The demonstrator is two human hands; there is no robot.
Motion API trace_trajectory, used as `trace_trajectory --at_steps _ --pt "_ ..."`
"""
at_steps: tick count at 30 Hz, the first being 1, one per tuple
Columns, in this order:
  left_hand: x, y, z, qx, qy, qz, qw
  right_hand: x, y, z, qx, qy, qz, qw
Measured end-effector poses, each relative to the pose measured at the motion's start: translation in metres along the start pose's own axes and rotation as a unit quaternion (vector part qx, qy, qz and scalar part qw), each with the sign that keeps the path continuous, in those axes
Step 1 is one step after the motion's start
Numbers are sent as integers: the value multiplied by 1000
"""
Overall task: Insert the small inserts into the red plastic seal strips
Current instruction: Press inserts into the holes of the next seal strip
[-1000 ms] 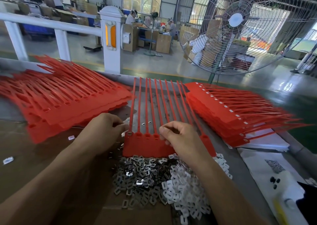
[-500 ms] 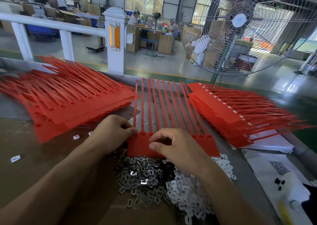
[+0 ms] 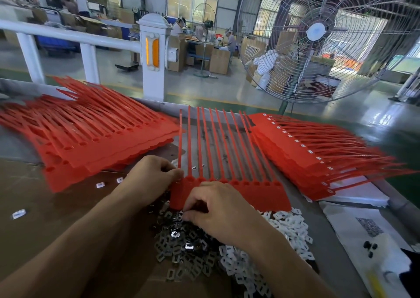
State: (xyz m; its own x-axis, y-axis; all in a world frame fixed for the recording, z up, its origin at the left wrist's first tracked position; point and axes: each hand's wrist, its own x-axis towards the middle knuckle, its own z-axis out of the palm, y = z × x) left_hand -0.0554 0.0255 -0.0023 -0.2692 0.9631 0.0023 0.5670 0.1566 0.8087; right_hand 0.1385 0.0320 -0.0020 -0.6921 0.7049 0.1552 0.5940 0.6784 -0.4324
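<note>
A red seal strip sheet (image 3: 261,195) lies flat in front of me, its thin tails pointing away. My left hand (image 3: 152,179) pinches its top left corner by the first tail. My right hand (image 3: 218,209) has curled fingers at the sheet's near left edge, fingertips down among the inserts; what it pinches is hidden. A pile of small metal inserts (image 3: 181,250) lies just below the sheet, with white plastic inserts (image 3: 288,227) heaped to its right.
A stack of red seal sheets (image 3: 91,138) lies at the left and another stack (image 3: 318,152) with white inserts fitted at the right. Loose inserts (image 3: 19,214) dot the brown cardboard. White paper (image 3: 354,236) lies at the right. A large fan (image 3: 316,33) stands behind the table.
My right hand slid from the sheet's middle to its near left edge, down to the insert pile. My left hand stayed at the sheet's top left corner.
</note>
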Motion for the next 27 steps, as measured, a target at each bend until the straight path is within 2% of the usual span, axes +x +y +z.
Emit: trace_trajectory --at_steps 14,19,24,27 --pt "2 -2 2 -3 4 10 1000 0 -3 6 -50 34 -34 998" --pt "3 -3 2 1 6 10 1000 1 -1 4 64 81 9 995" --pt "4 -5 2 5 23 24 999 3 11 0 205 156 101 961" --pt "4 -5 0 -7 17 19 1000 6 16 -2 230 170 139 948"
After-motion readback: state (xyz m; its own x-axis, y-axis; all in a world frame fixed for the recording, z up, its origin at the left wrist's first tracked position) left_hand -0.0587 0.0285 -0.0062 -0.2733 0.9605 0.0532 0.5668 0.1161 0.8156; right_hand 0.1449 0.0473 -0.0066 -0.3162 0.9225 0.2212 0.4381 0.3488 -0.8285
